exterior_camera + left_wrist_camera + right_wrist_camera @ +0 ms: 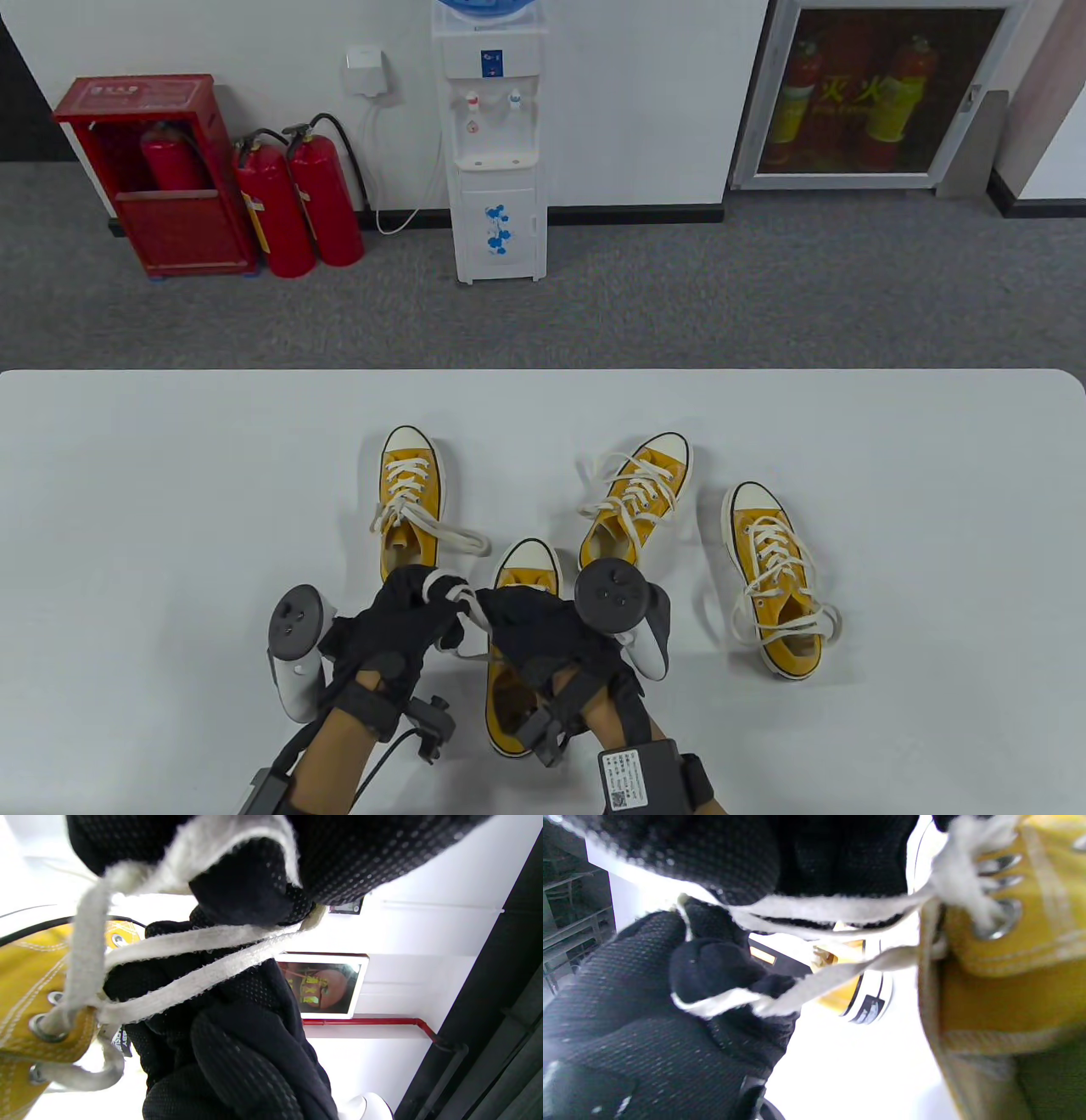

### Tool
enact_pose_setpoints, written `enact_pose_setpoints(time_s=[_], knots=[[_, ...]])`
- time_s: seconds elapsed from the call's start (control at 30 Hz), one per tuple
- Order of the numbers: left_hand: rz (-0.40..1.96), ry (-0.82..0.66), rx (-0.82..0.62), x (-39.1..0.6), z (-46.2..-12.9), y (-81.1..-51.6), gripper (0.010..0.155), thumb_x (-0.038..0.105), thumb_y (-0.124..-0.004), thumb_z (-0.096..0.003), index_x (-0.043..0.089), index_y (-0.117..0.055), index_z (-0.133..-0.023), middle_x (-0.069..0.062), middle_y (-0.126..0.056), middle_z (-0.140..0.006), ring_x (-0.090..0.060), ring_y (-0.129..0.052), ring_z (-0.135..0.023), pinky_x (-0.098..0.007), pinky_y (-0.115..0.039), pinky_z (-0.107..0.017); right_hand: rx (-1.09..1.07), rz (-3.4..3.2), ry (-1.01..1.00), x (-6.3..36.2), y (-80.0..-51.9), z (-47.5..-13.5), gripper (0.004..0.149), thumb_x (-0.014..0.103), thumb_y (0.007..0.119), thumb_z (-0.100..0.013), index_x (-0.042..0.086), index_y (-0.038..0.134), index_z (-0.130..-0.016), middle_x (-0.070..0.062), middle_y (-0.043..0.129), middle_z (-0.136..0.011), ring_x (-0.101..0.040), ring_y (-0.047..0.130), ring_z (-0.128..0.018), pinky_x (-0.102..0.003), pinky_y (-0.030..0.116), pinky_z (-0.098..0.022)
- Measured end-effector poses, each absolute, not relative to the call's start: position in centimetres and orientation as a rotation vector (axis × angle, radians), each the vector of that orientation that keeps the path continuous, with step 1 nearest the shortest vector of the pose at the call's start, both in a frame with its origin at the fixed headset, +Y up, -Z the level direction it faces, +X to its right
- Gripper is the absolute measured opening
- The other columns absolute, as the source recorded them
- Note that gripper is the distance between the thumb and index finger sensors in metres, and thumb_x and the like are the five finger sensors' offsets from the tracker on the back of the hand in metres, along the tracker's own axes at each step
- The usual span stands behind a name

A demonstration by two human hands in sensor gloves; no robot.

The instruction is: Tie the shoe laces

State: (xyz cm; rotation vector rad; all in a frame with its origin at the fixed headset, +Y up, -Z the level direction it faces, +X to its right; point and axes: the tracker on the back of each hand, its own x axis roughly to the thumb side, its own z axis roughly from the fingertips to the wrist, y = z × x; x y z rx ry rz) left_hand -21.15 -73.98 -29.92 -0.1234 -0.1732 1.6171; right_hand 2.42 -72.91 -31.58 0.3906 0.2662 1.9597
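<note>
Both our hands, left and right, pinch the lace above the near shoe on the desk; probably mid-knot, we next pull the ends snug.
</note>
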Motion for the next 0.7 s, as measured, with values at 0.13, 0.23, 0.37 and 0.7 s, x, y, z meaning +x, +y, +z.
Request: enact_pose_setpoints(time_s=[0.13,0.23,0.37,0.7], knots=[[1.606,-0.153,-0.108,-21.3,-29.9,-74.0,0.038,0.034,-0.087,-0.0462,0.034,-0.073,-0.082,0.001,-0.091,-0.088,-0.018,-0.101,-0.042,-0.053,-0.082,-0.05,0.411,1.963,0.305,2.3,-72.9,-31.5,0.051,0.042,0.087,-0.043,0.02,0.087,-0.089,-0.008,0.083,-0.092,-0.035,0.084,-0.081,-0.073,0.038,-0.069],[1.58,-0.143,-0.099,-21.4,-30.0,-74.1,0.038,0.034,-0.087,-0.0462,0.034,-0.073,-0.082,0.001,-0.091,-0.088,-0.018,-0.101,-0.042,-0.053,-0.082,-0.05,0.404,1.98,0.331,2.0,-72.7,-31.4,0.053,0.047,0.091,-0.039,0.02,0.091,-0.084,-0.007,0.086,-0.089,-0.035,0.085,-0.08,-0.074,0.036,-0.069],[1.541,-0.133,-0.089,-21.6,-30.0,-74.2,0.038,0.034,-0.087,-0.0462,0.033,-0.074,-0.082,0.001,-0.091,-0.088,-0.018,-0.101,-0.042,-0.053,-0.082,-0.049,0.371,1.95,0.38,2.0,-72.3,-31.3,0.048,0.049,0.093,-0.038,0.019,0.095,-0.075,-0.008,0.082,-0.092,-0.036,0.081,-0.083,-0.074,0.033,-0.069],[1.54,-0.09,-0.108,-21.9,-30.2,-74.8,0.038,0.035,-0.087,-0.046,0.033,-0.074,-0.082,0.001,-0.092,-0.086,-0.018,-0.101,-0.04,-0.053,-0.082,-0.048,0.412,2.219,0.295,2.1,-70.4,-31.0,0.043,0.042,0.098,-0.036,0.016,0.088,-0.069,-0.009,0.074,-0.096,-0.035,0.077,-0.084,-0.073,0.033,-0.07]])
